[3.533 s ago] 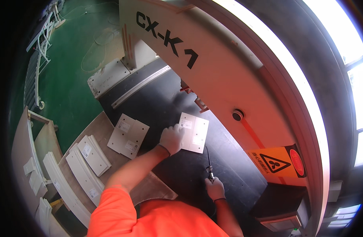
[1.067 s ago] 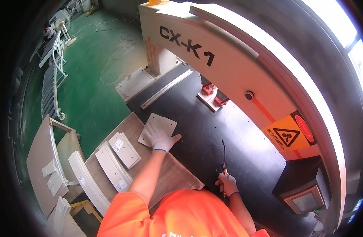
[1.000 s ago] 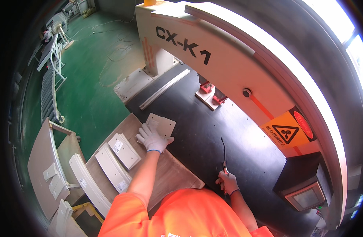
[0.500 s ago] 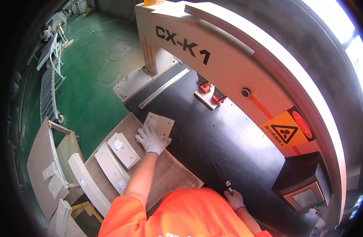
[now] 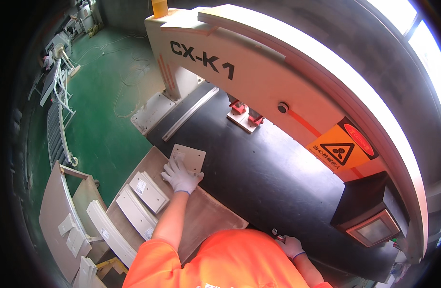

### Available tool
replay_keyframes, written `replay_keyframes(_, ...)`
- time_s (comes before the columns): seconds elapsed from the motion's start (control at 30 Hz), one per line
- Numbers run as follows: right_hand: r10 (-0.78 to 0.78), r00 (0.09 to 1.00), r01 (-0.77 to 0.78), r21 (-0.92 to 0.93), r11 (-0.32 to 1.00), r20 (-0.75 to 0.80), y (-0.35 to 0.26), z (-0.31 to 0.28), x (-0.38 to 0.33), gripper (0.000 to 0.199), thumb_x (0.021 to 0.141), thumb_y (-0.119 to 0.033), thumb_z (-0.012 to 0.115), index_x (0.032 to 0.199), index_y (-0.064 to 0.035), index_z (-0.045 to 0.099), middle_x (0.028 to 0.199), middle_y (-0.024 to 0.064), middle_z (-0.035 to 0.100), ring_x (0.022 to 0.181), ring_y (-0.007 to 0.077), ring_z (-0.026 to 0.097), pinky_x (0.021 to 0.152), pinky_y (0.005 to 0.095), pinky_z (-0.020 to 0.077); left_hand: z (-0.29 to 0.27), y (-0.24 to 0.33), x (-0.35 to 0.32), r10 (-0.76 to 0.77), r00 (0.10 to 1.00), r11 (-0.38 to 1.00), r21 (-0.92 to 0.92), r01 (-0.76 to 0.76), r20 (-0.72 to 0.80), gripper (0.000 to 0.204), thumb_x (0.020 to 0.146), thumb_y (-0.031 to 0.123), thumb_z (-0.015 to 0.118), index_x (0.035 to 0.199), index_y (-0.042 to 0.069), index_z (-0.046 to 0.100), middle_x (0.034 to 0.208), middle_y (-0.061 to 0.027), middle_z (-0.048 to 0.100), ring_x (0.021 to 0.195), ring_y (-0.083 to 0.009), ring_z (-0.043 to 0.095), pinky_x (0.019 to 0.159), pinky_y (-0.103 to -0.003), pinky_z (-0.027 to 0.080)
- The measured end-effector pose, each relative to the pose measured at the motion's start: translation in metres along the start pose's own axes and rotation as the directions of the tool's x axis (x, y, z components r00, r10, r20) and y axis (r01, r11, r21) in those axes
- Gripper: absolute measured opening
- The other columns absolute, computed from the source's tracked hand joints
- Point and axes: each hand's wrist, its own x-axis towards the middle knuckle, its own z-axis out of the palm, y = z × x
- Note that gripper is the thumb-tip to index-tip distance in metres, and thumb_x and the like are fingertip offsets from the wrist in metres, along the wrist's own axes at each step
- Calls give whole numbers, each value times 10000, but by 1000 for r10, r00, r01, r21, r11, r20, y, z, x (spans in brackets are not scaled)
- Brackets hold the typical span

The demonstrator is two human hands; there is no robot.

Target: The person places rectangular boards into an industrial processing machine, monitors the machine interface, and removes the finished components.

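We spread our open left hand (image 5: 180, 178) over the pale panel (image 5: 195, 157), apparently to steady it, while our right hand (image 5: 291, 246) grips a small tool (image 5: 277, 234) well apart.

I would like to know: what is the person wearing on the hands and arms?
The left hand wears a whitish glove with a blue edge at the wrist. The right hand has a similar glove, with a darker edge. The forearms are bare below the short sleeves of a bright orange shirt.
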Motion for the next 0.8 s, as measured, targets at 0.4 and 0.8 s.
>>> replay_keyframes(0.4,6,999,-29,510,860,47,15,17,51,401,1001,-423,666,844,-55,639,665,82,679,412,154,501,412,338,359,7,-1,-3,6,1000,1000,15,-5,-16,1218,717,687,835,1652,58,372,1721,-222,277,1584,-488,201,1268,-665,141)
replay_keyframes(0.8,258,924,-381,648,660,281,-37,-31,39,389,1017,-408,657,910,-35,655,685,114,703,379,142,459,358,339,313,6,-1,-2,4,1000,999,46,-4,1,1217,727,701,819,1661,61,369,1724,-224,277,1582,-489,203,1259,-662,149)
